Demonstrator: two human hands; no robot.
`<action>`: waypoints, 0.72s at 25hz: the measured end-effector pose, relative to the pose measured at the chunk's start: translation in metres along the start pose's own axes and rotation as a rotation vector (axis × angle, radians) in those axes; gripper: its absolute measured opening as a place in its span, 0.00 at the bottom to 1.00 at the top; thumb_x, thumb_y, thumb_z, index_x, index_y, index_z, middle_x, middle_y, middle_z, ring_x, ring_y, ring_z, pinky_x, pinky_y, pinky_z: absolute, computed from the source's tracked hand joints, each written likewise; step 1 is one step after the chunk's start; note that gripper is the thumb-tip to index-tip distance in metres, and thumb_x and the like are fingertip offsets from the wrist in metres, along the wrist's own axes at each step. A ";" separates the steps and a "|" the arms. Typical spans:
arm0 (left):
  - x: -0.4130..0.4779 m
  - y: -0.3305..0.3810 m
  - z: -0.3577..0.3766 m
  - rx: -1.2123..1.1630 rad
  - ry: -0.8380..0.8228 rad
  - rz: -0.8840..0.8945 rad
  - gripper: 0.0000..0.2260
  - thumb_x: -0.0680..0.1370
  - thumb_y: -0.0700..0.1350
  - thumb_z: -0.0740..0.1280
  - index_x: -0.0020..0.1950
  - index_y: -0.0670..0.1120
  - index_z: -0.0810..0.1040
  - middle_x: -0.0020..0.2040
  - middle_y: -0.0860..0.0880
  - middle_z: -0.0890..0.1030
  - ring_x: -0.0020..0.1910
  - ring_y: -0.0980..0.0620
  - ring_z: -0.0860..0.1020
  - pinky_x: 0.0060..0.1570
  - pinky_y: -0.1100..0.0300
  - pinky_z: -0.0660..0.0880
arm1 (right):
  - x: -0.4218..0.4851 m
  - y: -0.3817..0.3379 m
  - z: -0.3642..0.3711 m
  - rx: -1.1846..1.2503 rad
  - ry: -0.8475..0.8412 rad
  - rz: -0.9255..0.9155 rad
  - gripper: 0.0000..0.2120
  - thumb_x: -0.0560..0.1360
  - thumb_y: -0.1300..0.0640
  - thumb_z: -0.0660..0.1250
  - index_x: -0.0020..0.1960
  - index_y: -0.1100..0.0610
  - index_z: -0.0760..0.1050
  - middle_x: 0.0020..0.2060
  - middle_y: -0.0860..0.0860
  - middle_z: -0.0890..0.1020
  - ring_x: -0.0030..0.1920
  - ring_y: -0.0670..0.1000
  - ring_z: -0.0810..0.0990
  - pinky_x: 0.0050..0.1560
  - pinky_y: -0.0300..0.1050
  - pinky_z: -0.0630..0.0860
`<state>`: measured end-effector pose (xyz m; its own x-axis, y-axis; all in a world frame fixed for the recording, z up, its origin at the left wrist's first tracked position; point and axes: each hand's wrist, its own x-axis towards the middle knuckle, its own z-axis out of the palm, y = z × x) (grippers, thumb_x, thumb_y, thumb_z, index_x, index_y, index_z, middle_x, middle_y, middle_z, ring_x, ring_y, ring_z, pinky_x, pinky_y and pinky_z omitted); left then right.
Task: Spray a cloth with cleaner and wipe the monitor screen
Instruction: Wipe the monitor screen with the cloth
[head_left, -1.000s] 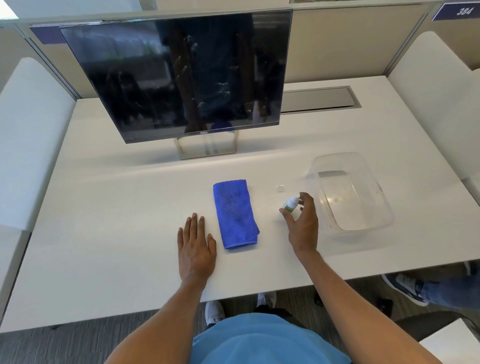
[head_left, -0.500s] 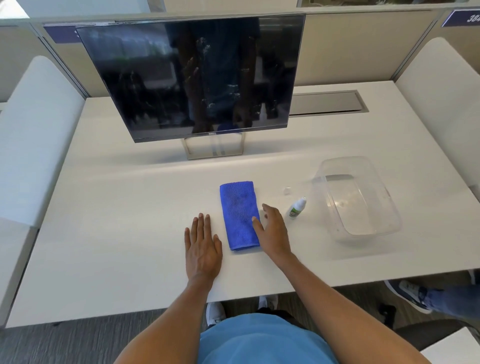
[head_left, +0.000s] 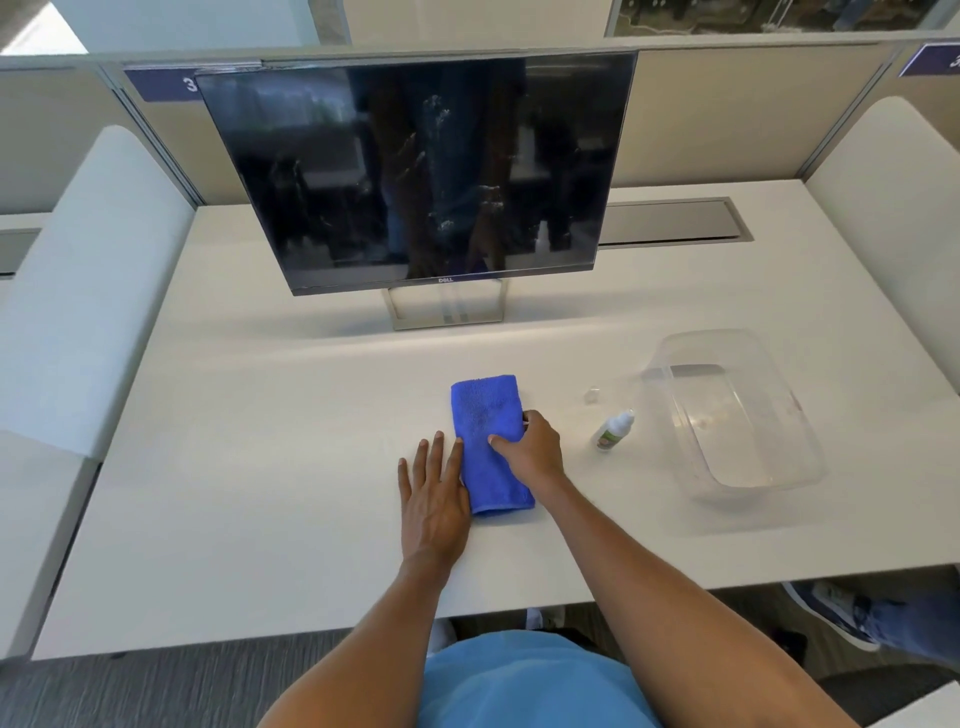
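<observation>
Cloth (head_left: 488, 436) blue, folded oblong; right hand (head_left: 530, 447) pinching its edge.

- Bare tabletop (head_left: 260, 467) lies open between the cloth (head_left: 485, 441) and the monitor (head_left: 415, 171).
- Spray bottle (head_left: 609, 431) and clear tub (head_left: 727, 415) crowd the right.

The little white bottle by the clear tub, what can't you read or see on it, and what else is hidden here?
- Small white bottle with a green label, head view: label too small to read.
- Folded blue cloth: right edge covered by the right hand.
- Purple sign behind the black monitor: its number is cut off by the monitor's corner.
- Tiny clear cap: too small to identify surely.
</observation>
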<state>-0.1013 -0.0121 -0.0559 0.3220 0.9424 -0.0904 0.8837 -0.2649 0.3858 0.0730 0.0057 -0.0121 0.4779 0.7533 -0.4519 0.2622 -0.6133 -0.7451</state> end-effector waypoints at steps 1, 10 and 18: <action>0.000 -0.001 0.000 0.003 -0.002 0.003 0.27 0.86 0.44 0.53 0.86 0.53 0.57 0.87 0.48 0.55 0.87 0.46 0.51 0.85 0.44 0.42 | -0.001 -0.002 0.002 0.025 -0.006 0.034 0.22 0.75 0.51 0.77 0.64 0.59 0.75 0.55 0.50 0.80 0.53 0.53 0.80 0.51 0.46 0.78; 0.003 -0.021 -0.012 -0.001 -0.008 0.066 0.27 0.86 0.45 0.54 0.86 0.52 0.56 0.87 0.51 0.54 0.86 0.50 0.52 0.84 0.44 0.42 | -0.017 -0.012 0.001 0.286 -0.033 -0.002 0.17 0.76 0.53 0.76 0.58 0.55 0.72 0.54 0.51 0.81 0.49 0.51 0.82 0.48 0.48 0.79; 0.066 -0.019 -0.073 0.030 0.148 0.209 0.27 0.86 0.43 0.55 0.86 0.48 0.55 0.87 0.49 0.55 0.86 0.48 0.52 0.85 0.44 0.44 | -0.027 -0.053 -0.025 1.014 -0.174 0.009 0.20 0.77 0.54 0.76 0.68 0.53 0.78 0.61 0.55 0.86 0.58 0.58 0.87 0.57 0.57 0.85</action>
<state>-0.1215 0.0695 -0.0020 0.4477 0.8855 0.1242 0.8137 -0.4610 0.3540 0.0667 0.0125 0.0518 0.3273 0.8232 -0.4640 -0.6103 -0.1907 -0.7688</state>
